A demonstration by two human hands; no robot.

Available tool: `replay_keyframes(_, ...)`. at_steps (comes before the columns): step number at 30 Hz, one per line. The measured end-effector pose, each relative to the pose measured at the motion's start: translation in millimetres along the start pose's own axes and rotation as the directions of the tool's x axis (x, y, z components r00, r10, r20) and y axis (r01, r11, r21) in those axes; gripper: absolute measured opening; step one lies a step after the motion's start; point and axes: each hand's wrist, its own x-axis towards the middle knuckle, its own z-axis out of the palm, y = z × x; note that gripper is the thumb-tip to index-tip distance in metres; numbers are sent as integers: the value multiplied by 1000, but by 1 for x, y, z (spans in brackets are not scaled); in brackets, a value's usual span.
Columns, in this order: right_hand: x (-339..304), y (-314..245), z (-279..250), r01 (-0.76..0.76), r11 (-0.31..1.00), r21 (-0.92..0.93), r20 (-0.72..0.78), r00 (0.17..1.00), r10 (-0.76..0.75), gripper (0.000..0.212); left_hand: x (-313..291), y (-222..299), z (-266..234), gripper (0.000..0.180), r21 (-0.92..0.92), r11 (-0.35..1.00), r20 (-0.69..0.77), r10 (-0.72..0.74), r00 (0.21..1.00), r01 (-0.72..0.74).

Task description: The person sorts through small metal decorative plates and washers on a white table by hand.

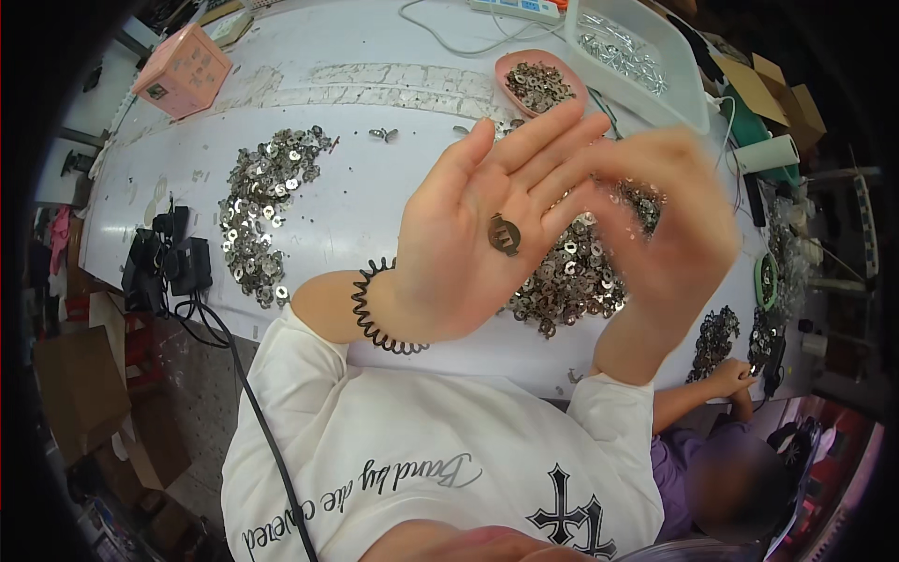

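Note:
My left hand (pixel 473 229) is held up over the table, palm showing, with the fingers stretched out. On its palm lies a small dark round metal piece (pixel 504 234) with a cut-out in its middle. A black coiled band circles that wrist. My right hand (pixel 670 206) is smeared by motion; its fingers reach toward the fingertips of the left and I cannot make out what they do. Beneath and behind the hands spreads a heap of small metal pieces (pixel 571 276), partly hidden by them. Another pile of such metal pieces (pixel 257 215) lies to the left.
A pink dish (pixel 503 67) of metal parts and a clear bin (pixel 698 98) of shiny parts stand at the far side. A pink box (pixel 183 70) sits far left, near black adapters (pixel 173 258) with cables. At right, another person's hand (pixel 730 377) is beside a dark pile.

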Motion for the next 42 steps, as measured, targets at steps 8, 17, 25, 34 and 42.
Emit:
replay_keyframes(8, -32, -14, 30, -56, 961, 272, 22, 998, 52, 27, -10, 3, -2, 61, -52, 997, 17, 54, 998, -53)
replay_keyframes(17, -24, 40, -13, -76, 831, -552, -8, 996, 86, 22, -30, -16, -11, 49, 275, 891, 366, 250, 896, -361)
replay_keyframes(25, -7, 52, 225, 103, 973, 206, 543, 815, -201, 39, -107, -1, -52, 31, 709, 613, 545, -163, 822, -349)
replay_keyframes(34, 9, 35, 361, 368, 896, 249, 634, 638, -438, 42, -210, 33, -125, 36, 919, -394, 238, 540, 807, -7)
replay_keyframes(42, 17, 43, 375, 280, 919, 277, 600, 697, -393, 26, -214, 60, -164, 71, 530, -571, -62, 712, 700, 627)
